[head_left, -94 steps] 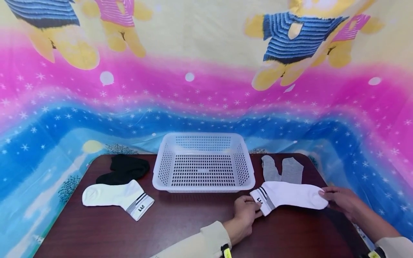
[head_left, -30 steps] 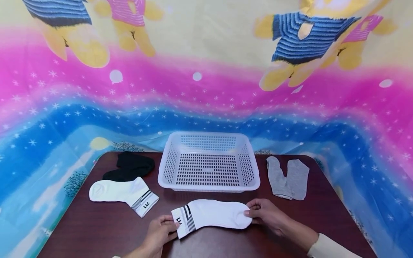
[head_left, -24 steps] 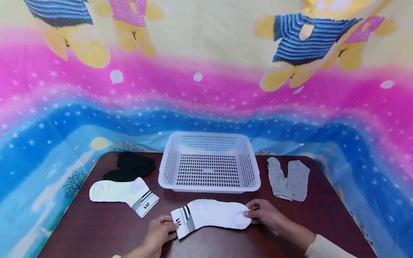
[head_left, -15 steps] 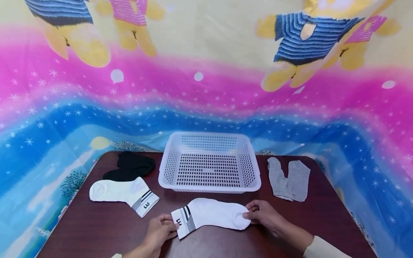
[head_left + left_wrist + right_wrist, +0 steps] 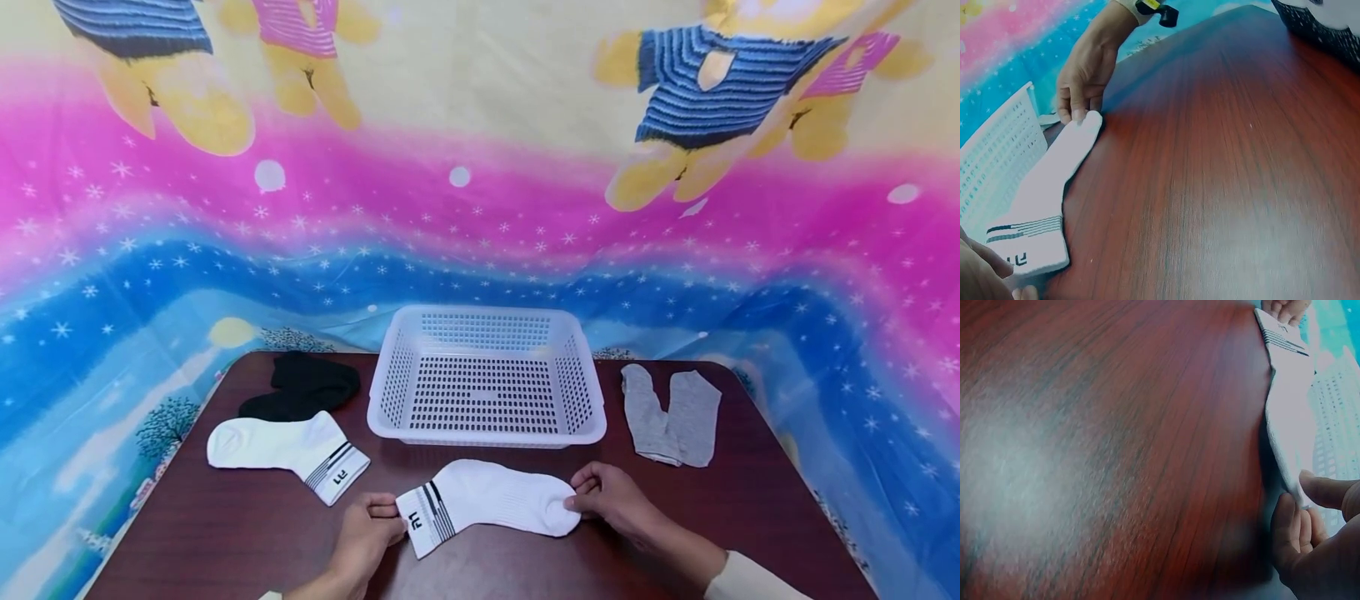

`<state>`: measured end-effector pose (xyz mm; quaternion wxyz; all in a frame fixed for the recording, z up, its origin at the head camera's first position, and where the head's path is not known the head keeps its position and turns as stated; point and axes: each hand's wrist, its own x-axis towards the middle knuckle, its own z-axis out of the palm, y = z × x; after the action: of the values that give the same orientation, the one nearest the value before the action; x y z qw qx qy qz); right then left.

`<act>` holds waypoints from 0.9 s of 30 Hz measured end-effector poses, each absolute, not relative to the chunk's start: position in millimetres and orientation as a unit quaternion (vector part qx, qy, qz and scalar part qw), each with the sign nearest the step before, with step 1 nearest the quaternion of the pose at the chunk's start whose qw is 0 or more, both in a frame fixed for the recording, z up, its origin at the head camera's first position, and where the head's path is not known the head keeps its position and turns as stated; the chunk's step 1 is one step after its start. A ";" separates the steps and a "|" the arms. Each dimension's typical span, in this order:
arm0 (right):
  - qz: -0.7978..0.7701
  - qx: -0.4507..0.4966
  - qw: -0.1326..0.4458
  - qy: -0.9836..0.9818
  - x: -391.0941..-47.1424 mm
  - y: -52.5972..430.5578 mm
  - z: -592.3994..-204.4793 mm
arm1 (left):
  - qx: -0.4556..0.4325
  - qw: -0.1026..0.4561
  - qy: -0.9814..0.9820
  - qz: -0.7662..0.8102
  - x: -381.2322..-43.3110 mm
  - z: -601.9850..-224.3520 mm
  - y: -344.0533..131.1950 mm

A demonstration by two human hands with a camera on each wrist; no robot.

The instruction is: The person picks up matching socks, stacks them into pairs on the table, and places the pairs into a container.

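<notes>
White socks (image 5: 498, 498) number two; basket (image 5: 487, 438), one. Left hand (image 5: 362, 532) and right hand (image 5: 618, 503) pinch one, its cuff black-striped.

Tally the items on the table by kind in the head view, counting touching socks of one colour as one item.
White striped-cuff socks: 2
Black sock bundle: 1 (number of socks unclear)
Grey sock bundle: 1 (number of socks unclear)
Perforated plastic basket: 1
Total: 5

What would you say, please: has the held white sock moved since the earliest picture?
Yes, leftward: the held white sock was mostly right of the basket, now in front of it.
</notes>
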<state>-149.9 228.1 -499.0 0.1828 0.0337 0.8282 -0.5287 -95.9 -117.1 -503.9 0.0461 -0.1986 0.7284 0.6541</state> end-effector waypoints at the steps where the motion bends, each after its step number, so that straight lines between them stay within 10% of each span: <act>1: -0.527 0.027 0.177 0.831 -149.4 229.1 -498.8 | -0.193 0.034 0.748 0.635 -96.0 -502.4 -117.7; 10: -0.441 -0.025 0.110 0.890 -151.0 239.0 -496.3 | -0.032 -0.067 0.917 0.391 -97.2 -492.0 -126.4; 18: -0.313 -0.172 0.047 0.933 -144.2 248.7 -496.7 | 0.324 -0.261 0.879 0.233 -103.2 -507.3 -151.8; 27: -0.116 -0.427 -0.061 0.895 -141.5 255.6 -499.2 | 0.488 -0.177 0.850 0.087 -103.6 -510.2 -164.0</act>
<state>-141.5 255.6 -499.2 -0.0609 -0.4272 0.8946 -0.1159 -103.6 -164.0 -510.2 -0.1770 0.4884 0.8500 0.0875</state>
